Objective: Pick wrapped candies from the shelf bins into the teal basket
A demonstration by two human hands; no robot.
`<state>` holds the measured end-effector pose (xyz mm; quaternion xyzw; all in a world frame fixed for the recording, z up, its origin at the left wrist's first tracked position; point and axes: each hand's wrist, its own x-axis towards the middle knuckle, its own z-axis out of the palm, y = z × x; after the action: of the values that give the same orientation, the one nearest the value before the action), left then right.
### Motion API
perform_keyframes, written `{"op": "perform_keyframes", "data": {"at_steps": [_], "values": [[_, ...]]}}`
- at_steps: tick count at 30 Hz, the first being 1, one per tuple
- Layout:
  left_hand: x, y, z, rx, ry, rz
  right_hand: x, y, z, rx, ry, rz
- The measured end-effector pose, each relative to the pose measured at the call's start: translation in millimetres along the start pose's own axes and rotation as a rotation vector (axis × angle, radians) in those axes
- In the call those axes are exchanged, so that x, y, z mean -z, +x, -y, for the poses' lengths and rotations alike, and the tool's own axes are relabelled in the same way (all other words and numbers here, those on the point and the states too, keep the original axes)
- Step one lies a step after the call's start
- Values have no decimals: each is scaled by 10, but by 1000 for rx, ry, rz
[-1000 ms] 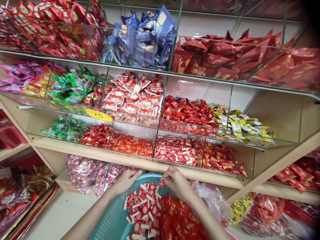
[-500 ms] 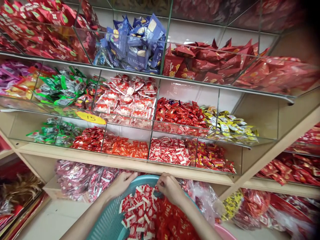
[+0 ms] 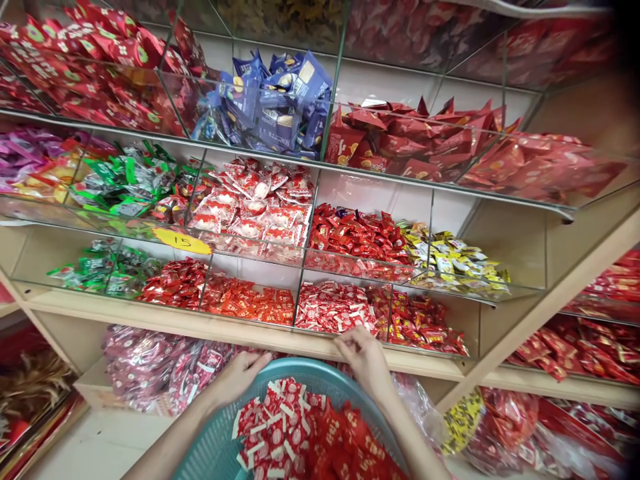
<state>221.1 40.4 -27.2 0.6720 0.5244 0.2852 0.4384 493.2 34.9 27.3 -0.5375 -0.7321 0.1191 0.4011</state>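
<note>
A teal plastic basket [image 3: 315, 368] stands low in front of me. Inside it lie small red-and-white wrapped candies [image 3: 273, 427] on the left and larger red packets [image 3: 345, 440] on the right. My left hand [image 3: 240, 377] is closed on the basket's left rim, its fingers partly hidden. Past the far rim, my right hand [image 3: 365, 360] is at the wooden shelf edge, just below the bin of red-and-white candies [image 3: 333, 307]. Its fingers are curled together; whatever may be in them cannot be made out.
Clear-fronted shelf bins hold blue packets [image 3: 277, 107], green-wrapped sweets [image 3: 127, 177] and yellow-wrapped sweets [image 3: 460, 260]. A yellow tag [image 3: 181, 241] reads 15. Beneath the wooden ledge [image 3: 150, 317] lie plastic bags of sweets [image 3: 143, 367]. A slanting wooden upright [image 3: 545, 300] stands at right.
My right hand has moved up and right, from over the basket's contents to the shelf edge. My left hand stays at the rim. The view has shifted slightly.
</note>
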Motion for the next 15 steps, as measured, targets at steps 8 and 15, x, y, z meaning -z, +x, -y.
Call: {"op": "perform_keyframes", "data": {"at_steps": [8,15], "values": [[-16,8,64,3,9,-15,240,158,-255,-98,-648,-221],[-6,13,85,9,-14,6,140,154,-219,-178,-817,-149]]}}
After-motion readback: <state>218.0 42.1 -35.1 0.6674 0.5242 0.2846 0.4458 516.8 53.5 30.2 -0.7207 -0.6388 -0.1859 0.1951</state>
